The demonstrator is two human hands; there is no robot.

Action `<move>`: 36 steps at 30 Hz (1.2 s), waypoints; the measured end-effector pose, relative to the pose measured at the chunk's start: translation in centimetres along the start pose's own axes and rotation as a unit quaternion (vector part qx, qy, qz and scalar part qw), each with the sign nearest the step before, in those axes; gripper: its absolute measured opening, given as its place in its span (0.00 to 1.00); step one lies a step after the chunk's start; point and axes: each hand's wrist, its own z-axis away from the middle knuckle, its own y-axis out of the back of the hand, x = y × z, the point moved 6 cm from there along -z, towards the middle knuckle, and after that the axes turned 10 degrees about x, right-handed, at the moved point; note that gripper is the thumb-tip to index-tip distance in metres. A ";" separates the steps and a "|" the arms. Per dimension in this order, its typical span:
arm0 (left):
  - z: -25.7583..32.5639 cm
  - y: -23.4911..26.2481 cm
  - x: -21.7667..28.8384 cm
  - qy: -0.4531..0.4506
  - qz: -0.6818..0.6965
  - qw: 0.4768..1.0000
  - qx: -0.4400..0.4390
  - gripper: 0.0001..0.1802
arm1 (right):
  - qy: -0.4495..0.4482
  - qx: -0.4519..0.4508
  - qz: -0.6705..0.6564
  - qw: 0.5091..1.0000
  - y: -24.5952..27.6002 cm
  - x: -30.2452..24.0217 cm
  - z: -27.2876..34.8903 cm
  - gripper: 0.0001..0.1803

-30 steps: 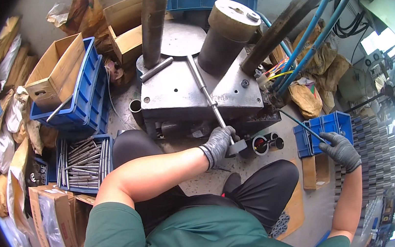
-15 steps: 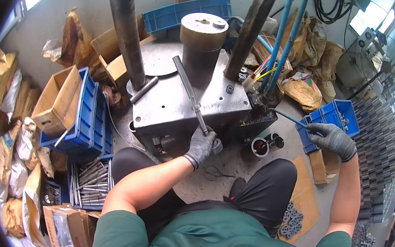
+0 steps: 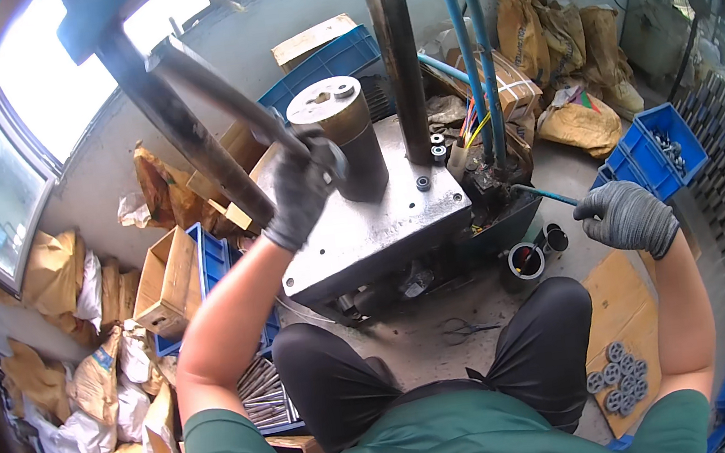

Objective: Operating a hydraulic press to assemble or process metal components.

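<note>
While I sit before the machine, one sheet of cardboard (image 3: 614, 295) lies near my right knee, bearing about a dozen grey wheel-shaped discs (image 3: 618, 379); they overlap, so I count only roughly. By my left knee, one blue crate (image 3: 289, 427) contains many metal rods (image 3: 263, 393). Ahead, on the floor, is one plier-like tool (image 3: 464, 330).

My left hand (image 3: 301, 184), gloved, is clamped around one steel rod (image 3: 219, 90), near its lower end; the rod is raised above the machine's plate (image 3: 365, 244), and its long axis slants up toward my upper left. My right hand (image 3: 628, 214), also gloved, is closed on the end of one thin green bar (image 3: 549, 194), which runs leftward and away to the machine.

Further, one black cup (image 3: 518, 276) holds something dark red, with a handle standing in it. Beyond my right hand, one of two adjoining blue bins (image 3: 665, 180) contains small metal pieces. The plate carries three small rings (image 3: 423, 184) and one thick cylinder (image 3: 361, 159). Two dark columns (image 3: 396, 59) rise there, beside two blue hoses (image 3: 477, 49).
</note>
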 end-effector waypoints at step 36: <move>-17.9 3.6 -6.1 0.009 -0.490 0.858 0.153 0.16 | -0.066 -0.041 -0.106 0.991 -4.9 -0.3 6.1 0.08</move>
